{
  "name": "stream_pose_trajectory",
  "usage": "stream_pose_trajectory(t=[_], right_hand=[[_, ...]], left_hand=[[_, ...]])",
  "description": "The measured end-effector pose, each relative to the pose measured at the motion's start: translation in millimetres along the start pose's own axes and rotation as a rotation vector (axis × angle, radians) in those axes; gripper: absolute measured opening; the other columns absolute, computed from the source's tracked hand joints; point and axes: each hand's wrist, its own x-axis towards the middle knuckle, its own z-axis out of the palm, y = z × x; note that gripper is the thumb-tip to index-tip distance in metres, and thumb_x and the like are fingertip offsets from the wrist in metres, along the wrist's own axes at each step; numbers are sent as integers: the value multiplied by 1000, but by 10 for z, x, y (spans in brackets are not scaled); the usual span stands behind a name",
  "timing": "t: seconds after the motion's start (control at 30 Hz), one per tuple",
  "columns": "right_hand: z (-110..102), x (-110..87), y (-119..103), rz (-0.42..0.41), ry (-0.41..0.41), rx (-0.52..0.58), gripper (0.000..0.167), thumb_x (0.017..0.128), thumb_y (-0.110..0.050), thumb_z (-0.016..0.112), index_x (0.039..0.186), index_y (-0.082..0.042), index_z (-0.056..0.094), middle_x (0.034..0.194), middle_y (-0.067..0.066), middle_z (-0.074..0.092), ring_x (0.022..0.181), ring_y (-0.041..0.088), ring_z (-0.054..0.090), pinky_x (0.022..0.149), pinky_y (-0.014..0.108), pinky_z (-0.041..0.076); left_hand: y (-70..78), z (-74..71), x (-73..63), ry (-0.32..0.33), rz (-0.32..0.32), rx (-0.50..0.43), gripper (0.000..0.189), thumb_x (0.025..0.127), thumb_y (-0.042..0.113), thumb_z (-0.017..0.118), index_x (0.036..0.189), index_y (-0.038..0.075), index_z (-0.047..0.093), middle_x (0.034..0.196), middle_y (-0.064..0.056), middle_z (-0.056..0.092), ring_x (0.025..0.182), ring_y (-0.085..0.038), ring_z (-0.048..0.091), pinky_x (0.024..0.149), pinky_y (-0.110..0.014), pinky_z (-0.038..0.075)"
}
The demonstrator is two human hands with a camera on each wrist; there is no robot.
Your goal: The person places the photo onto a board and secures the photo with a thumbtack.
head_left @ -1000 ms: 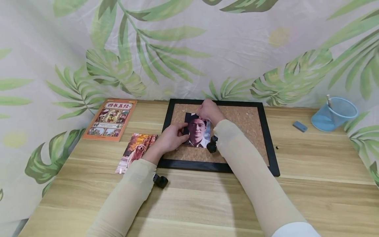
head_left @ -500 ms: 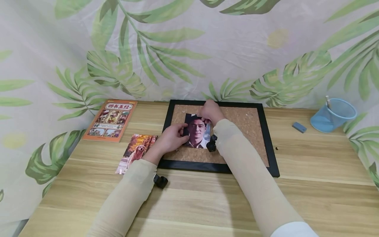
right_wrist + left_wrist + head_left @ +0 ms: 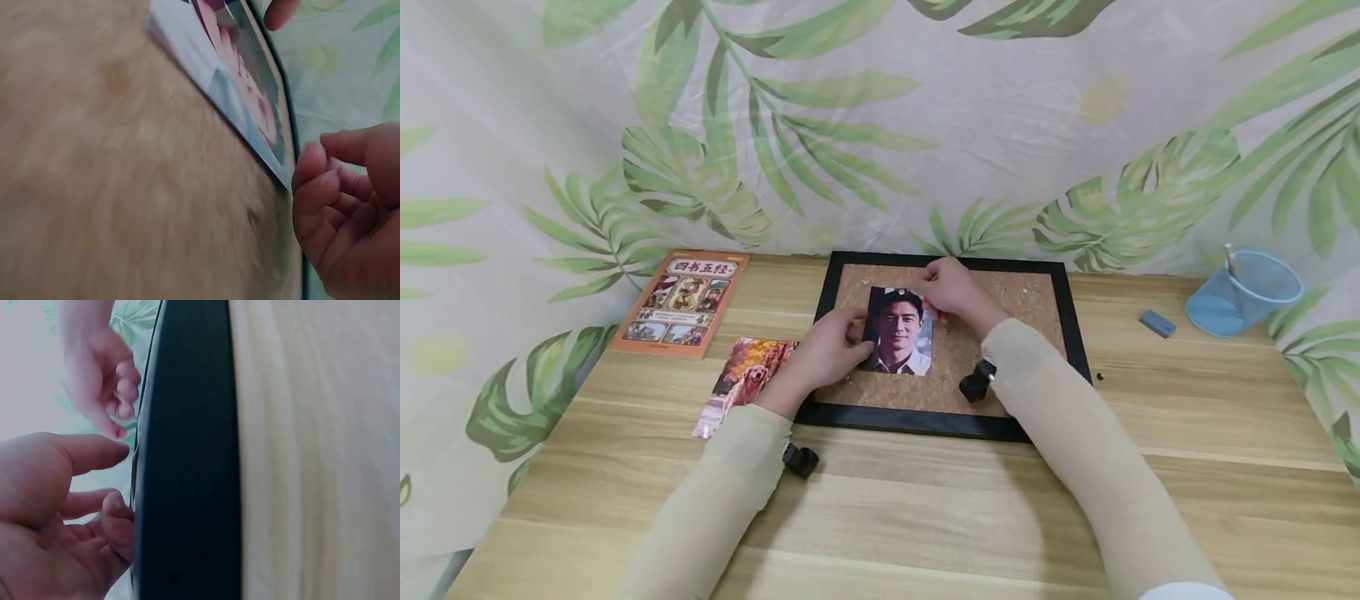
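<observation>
A portrait photo (image 3: pixel 897 337) lies on a cork board (image 3: pixel 1000 325) with a black frame. Near its top edge sits a small pale pin head (image 3: pixel 902 292). My left hand (image 3: pixel 835 346) rests at the photo's left edge, thumb and fingers spread and relaxed. Just past the top right corner is my right hand (image 3: pixel 957 287). In the right wrist view its fingers (image 3: pixel 315 187) are loosely curled, and nothing shows between thumb and fingertip. A tiny red spot (image 3: pixel 947 332) shows on the cork below it.
A dog photo (image 3: pixel 748 379) lies partly behind my left arm. Further left is an orange book (image 3: pixel 681 304). To the right are a blue eraser (image 3: pixel 1157 323), a blue mesh pen cup (image 3: pixel 1243 292) and a small dark bit (image 3: pixel 1100 377). A leaf-print curtain (image 3: pixel 820 125) hangs behind.
My right hand has moved right, away from the photo's top edge, uncovering the pale pin head. The left hand stays at the left edge, and the photo keeps its place.
</observation>
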Motion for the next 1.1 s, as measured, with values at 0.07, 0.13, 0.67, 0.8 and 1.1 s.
stream_pose_trajectory(t=[0.07, 0.13, 0.67, 0.8, 1.1], right_hand=[[-77, -116, 31, -35, 8, 2, 25, 110, -17, 58, 111, 6, 66, 67, 9, 65, 50, 15, 60, 49, 26, 49], [-156, -238, 56, -61, 17, -36, 27, 111, -19, 58, 111, 5, 68, 74, 12, 68, 57, 17, 62, 53, 27, 50], [-718, -1122, 638, -227, 103, -236, 25, 111, -21, 60, 111, 0, 73, 81, 10, 65, 69, 20, 57, 66, 34, 49], [-901, -1375, 845, -188, 127, -224, 25, 112, -20, 58, 113, 2, 71, 85, 14, 67, 71, 21, 60, 64, 33, 51], [-1169, -1778, 1307, -128, 222, -281, 27, 111, -22, 61, 115, 2, 72, 91, 12, 72, 72, 13, 61, 62, 28, 51]], left_hand=[[12, -54, -54, 12, -9, 1, 52, 104, 18, 70, 149, -4, 58, 111, -16, 68, 94, -26, 63, 88, -45, 55], [-23, -104, -111, 31, -11, -13, 49, 105, 18, 68, 149, -3, 59, 113, -16, 68, 94, -26, 63, 85, -43, 56], [-341, -632, -718, 78, -100, 122, 48, 109, 24, 62, 145, -8, 60, 115, -22, 69, 90, -28, 67, 75, -42, 55], [-468, -740, -899, 57, -178, 218, 59, 110, 35, 62, 148, -9, 55, 129, -31, 65, 104, -42, 70, 82, -56, 57], [-672, -767, -1114, 0, -314, 378, 93, 102, 52, 69, 153, -18, 35, 142, -52, 39, 125, -71, 47, 97, -77, 47]])
